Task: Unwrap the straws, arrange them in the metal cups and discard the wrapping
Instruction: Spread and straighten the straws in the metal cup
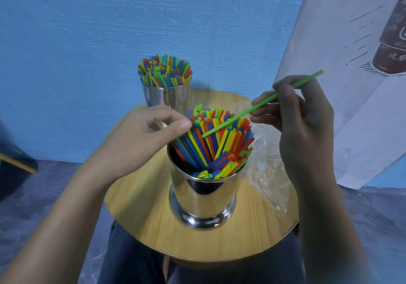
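Two shiny metal cups stand on a round wooden table [140, 217]. The near cup [203, 198] holds many coloured straws [216, 143] that lean in several directions. The far cup [169, 97] is packed with upright coloured straws. My right hand [303, 125] pinches a single green straw [261, 104], which slants down with its lower tip among the near cup's straws. My left hand [140, 138] is at the left side of that bundle, thumb touching the straw tops. Clear plastic wrapping [268, 163] lies crumpled on the table to the right of the near cup.
A blue wall stands behind the table. A white printed cloth [351, 86] hangs at the right. The table sits over my lap in dark trousers [136, 261]. A dark object with a wooden edge [17, 163] is at the far left.
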The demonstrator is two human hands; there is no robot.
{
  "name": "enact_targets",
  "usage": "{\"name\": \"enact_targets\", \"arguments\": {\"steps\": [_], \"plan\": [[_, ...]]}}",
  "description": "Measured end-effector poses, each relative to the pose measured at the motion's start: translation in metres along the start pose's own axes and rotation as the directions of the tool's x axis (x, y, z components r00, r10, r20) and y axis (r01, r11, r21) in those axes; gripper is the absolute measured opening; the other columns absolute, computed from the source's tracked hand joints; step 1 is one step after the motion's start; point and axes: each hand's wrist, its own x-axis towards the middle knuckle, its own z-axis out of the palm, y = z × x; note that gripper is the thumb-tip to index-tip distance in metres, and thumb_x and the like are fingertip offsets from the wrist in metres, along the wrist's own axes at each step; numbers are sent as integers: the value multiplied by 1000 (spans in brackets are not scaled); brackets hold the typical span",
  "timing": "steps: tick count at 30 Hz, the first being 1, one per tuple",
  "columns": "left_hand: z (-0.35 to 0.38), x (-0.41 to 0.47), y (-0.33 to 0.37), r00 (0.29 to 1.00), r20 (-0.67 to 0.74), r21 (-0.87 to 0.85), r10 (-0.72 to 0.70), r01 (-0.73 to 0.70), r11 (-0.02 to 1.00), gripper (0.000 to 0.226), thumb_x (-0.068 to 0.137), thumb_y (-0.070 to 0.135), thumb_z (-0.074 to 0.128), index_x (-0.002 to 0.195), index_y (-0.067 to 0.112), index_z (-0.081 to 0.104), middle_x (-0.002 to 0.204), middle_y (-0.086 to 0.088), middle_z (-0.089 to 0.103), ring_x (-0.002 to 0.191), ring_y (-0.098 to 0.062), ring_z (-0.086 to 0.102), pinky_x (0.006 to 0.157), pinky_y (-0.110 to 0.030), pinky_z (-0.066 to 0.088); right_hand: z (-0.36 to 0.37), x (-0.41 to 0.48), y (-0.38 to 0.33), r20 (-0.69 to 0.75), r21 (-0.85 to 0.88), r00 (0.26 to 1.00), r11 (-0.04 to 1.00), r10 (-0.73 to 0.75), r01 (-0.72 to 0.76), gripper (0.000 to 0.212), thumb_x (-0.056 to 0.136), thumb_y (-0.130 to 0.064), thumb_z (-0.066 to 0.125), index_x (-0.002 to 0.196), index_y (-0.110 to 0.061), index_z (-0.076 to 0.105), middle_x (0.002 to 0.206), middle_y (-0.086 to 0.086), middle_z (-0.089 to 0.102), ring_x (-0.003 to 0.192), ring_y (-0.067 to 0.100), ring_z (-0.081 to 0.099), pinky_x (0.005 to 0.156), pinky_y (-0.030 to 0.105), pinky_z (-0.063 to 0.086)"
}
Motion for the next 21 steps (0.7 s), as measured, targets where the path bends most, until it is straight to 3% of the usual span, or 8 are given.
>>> {"name": "enact_targets", "arguments": {"steps": [5,10,13,15,18,21], "plan": [[-2,-3,-3,998,60,-18,-15,16,1000,32,80,62,63,97,39,77,107,11,73,101,-13,66,92,-45,51,1,-1,1,82,-93,996,995,-22,29,9,108,-6,46,114,-9,51,83,6,71,73,18,72,70,28,59],[-2,-2,-7,998,56,-31,-19,20,999,26,77,57,70,95,39,76,106,12,74,100,-16,66,90,-44,51,3,-4,2,101,-192,994,979,-45,64,37,98,-10,66,128,-24,48,80,8,71,77,20,72,76,35,61],[2,0,-7,999,38,-63,-18,20,998,17,80,48,79,90,35,76,100,12,75,89,-12,66,82,-31,53,3,-6,4,97,-254,993,963,-67,89,45,96,-13,70,131,-32,49,81,2,72,80,17,72,76,29,58],[4,0,-4,999,30,-81,-13,15,997,14,81,42,81,88,31,76,95,14,75,80,-3,65,75,-19,50,2,-5,6,112,-302,992,949,-63,94,34,98,-16,69,126,-32,58,83,-6,72,83,10,71,76,22,53],[7,0,1,1000,18,-100,-17,19,995,14,78,40,73,85,27,74,89,17,74,78,4,65,70,-8,47,2,-6,11,181,-411,982,903,-58,129,14,101,-25,63,111,-29,73,94,-16,73,96,8,68,81,32,57],[10,1,3,1000,-7,-84,-11,11,996,12,84,41,79,82,31,73,88,15,73,76,3,62,72,-21,51,3,-7,16,264,-464,964,873,-27,151,19,100,-35,60,102,-27,77,102,-17,72,106,10,63,87,44,54]]}}
